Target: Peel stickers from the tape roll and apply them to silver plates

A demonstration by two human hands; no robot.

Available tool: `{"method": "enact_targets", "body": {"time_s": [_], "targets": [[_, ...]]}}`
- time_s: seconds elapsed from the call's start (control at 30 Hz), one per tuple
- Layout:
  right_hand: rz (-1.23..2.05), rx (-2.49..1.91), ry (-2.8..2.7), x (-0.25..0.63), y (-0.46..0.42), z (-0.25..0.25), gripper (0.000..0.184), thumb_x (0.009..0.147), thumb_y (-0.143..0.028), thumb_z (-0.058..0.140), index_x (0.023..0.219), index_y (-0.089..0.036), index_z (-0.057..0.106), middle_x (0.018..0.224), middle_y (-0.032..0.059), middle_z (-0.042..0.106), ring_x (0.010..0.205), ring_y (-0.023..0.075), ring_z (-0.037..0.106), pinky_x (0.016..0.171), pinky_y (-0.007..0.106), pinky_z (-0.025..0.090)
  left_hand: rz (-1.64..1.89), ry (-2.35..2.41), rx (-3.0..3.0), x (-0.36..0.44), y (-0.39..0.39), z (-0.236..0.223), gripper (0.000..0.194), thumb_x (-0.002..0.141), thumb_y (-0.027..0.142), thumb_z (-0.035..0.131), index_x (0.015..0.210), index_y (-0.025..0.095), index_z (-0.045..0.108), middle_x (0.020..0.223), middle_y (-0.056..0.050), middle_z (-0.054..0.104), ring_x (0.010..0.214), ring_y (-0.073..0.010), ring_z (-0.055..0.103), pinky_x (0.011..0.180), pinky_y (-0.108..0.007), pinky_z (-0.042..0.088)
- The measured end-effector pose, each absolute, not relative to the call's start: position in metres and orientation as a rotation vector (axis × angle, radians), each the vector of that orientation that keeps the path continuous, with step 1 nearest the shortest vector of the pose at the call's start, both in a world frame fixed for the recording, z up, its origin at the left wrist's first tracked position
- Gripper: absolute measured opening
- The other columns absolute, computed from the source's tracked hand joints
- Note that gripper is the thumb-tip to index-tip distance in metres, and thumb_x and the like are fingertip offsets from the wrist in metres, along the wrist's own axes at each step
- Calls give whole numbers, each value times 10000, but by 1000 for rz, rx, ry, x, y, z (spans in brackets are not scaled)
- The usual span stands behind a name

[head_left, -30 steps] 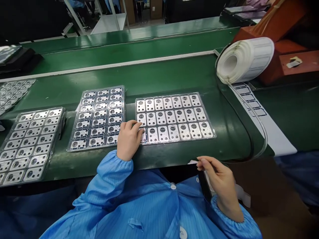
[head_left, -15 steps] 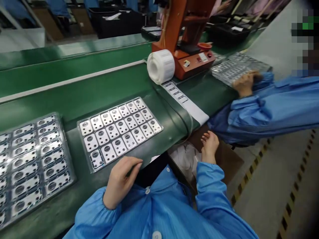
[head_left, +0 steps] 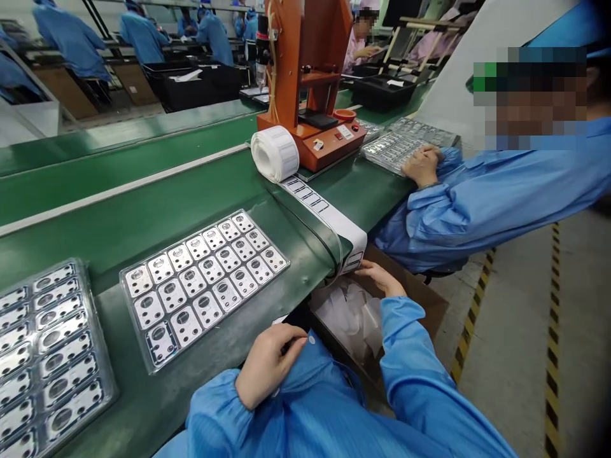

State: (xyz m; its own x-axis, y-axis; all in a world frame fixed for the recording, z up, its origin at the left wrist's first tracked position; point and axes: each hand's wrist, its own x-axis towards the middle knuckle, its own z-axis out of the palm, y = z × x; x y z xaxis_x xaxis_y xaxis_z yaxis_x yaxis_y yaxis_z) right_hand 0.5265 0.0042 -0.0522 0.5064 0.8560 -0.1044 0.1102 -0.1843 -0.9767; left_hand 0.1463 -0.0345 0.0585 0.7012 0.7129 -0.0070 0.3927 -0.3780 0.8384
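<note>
L hand (head_left: pixel 270 367) curled against smock (head_left: pixel 310 381), grip closed, can't tell if pinching anything; R hand (head_left: pixel 380 278) spread, grip open, on cardboard box (head_left: pixel 410 283) rim w/ white plastic bag (head_left: pixel 346 321), just below label strip (head_left: pixel 329 213) end; metal-plate tray (head_left: pixel 205 286) on green table (head_left: pixel 119 216), near L hand.

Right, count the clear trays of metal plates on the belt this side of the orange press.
2. One tray lies whole on the green conveyor belt; a second tray lies beside it at the view's left, cut off by the edge, so more may be hidden beyond.
</note>
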Motion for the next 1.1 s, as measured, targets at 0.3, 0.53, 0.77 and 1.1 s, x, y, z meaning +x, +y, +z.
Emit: {"method": "enact_targets", "body": {"time_s": [0.3, 0.53, 0.77, 1.1], "targets": [[876, -1503, -830, 519, -50, -10, 540, 499, -578, 866, 827, -179, 708, 829, 51, 739, 804, 238, 664, 821, 411, 536, 541, 741, 1807, 251, -10, 42, 489, 880, 274, 598, 1351, 186, 503, 1180, -115, 670, 1063, -221, 640, 936, -382, 521], [788, -1406, -925, 494, -47, 32, 738, 599, -479, 849, 1233, -235, 563, 896, 21, 719, 812, 203, 672, 748, 339, 551, 657, 722, 1539, 313, 10, 47, 719, 792, 241, 696, 1434, 203, 373, 1118, -92, 668, 913, -192, 653, 815, -332, 535], [662, -1544, -1343, 483, -39, 63, 502, 739, -438, 728, 1171, -206, 624, 1036, 69, 703, 910, 223, 667, 821, 363, 544, 816, 856, 1621, 310, 22, 56, 340, 803, 141, 616, 1136, 206, 594, 950, -10, 662, 723, -132, 561, 720, -262, 466], [474, -1690, -1590, 479, -20, 81, 253, 789, -451, 668, 841, -204, 685, 813, 34, 673, 737, 206, 605, 717, 346, 501, 827, 974, 1614, 307, 34, 53, 192, 810, 153, 616, 996, 192, 644, 663, 55, 527, 602, -110, 466, 630, -225, 395]]}}
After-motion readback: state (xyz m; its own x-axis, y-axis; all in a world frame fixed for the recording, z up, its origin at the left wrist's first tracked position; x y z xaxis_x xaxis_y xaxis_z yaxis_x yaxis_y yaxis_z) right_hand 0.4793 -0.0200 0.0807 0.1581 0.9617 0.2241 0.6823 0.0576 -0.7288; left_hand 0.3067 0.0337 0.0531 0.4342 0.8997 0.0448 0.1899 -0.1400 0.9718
